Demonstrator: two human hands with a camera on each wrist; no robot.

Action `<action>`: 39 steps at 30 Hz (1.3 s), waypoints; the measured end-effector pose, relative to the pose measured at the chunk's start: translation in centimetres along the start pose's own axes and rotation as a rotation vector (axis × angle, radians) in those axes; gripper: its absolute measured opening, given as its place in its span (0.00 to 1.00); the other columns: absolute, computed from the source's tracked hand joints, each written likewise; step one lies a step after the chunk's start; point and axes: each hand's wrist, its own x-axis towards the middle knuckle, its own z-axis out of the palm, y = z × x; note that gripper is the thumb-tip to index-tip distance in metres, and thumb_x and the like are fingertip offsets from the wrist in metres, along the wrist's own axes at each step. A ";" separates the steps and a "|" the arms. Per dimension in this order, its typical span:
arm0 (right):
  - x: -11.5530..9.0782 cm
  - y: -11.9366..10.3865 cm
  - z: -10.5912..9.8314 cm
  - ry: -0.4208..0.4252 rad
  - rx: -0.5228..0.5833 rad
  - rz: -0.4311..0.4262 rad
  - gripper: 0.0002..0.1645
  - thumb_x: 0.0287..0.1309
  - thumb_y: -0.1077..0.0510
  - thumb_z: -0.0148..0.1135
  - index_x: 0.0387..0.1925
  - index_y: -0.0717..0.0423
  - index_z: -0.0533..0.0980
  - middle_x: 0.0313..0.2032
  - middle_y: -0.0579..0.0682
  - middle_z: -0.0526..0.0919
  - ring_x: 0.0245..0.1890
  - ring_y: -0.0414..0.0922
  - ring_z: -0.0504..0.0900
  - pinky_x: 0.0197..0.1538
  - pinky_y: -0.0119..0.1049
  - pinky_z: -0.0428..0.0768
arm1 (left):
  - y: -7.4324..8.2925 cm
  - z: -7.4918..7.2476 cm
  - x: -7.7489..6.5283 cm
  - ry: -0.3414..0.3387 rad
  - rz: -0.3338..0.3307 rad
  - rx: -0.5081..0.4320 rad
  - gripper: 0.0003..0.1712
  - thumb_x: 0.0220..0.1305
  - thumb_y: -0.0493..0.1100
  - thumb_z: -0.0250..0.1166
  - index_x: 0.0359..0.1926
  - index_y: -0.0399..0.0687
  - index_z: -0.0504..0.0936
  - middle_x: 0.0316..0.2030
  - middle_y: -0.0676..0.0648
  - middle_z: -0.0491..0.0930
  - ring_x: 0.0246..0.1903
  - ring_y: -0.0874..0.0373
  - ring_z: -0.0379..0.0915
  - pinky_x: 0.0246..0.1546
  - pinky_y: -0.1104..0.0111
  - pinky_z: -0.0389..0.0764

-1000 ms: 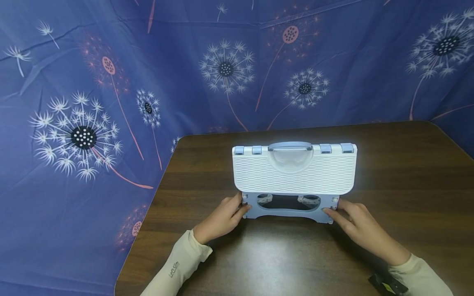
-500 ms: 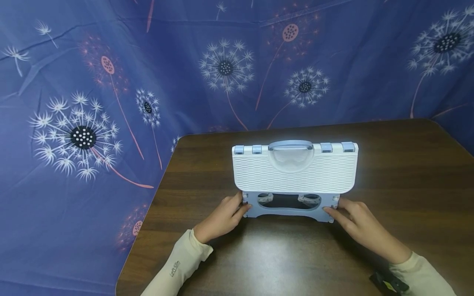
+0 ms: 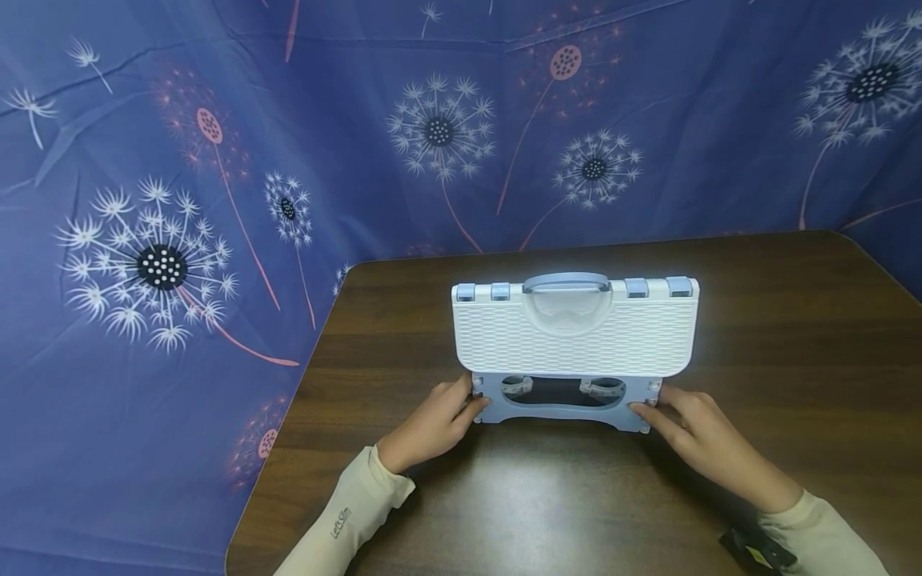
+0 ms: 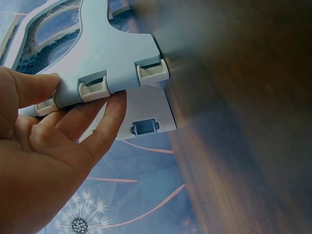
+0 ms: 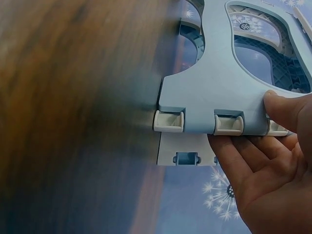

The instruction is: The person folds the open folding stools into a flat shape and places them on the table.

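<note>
A white and light-blue plastic folding stool (image 3: 576,340) stands on the wooden table, its textured white top tilted toward me and a blue carry handle (image 3: 565,280) along its far edge. Below the top shows a blue leg panel (image 3: 569,412) with an oval cutout. My left hand (image 3: 435,424) grips that panel's left edge, thumb on the front face and fingers behind, near the white hinge clips (image 4: 94,89). On the opposite edge my right hand (image 3: 709,444) pinches the panel the same way, its thumb (image 5: 280,107) on the front. The far leg is mostly hidden.
The brown wooden table (image 3: 389,320) has rounded back corners. Behind and to the left hangs a blue cloth (image 3: 346,144) printed with dandelions. A black strap-like object (image 3: 756,552) is by the right sleeve at the front.
Almost nothing differs. The stool appears very slightly higher and wider in the head view, and both hands keep their hold on its leg panel.
</note>
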 end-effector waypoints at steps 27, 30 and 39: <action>-0.1 0.1 0.0 -0.006 0.004 0.002 0.09 0.61 0.69 0.65 0.32 0.53 0.75 0.20 0.33 0.67 0.19 0.30 0.66 0.20 0.28 0.67 | 0.1 0.0 -0.1 -0.018 -0.020 0.001 0.23 0.76 0.38 0.55 0.67 0.43 0.61 0.25 0.55 0.65 0.24 0.66 0.61 0.24 0.75 0.65; -0.1 0.2 0.1 0.006 0.001 -0.009 0.11 0.60 0.69 0.66 0.30 0.53 0.75 0.20 0.33 0.67 0.19 0.30 0.65 0.20 0.28 0.67 | 0.2 -0.1 -0.1 -0.019 -0.020 -0.009 0.26 0.76 0.38 0.55 0.69 0.45 0.59 0.25 0.55 0.65 0.24 0.66 0.61 0.23 0.74 0.65; -0.1 0.3 0.1 0.019 -0.004 -0.028 0.12 0.59 0.70 0.66 0.29 0.52 0.74 0.19 0.32 0.66 0.19 0.30 0.65 0.20 0.27 0.67 | 0.1 0.0 -0.1 -0.001 -0.003 0.030 0.19 0.75 0.38 0.56 0.63 0.42 0.65 0.26 0.55 0.65 0.24 0.66 0.61 0.24 0.74 0.66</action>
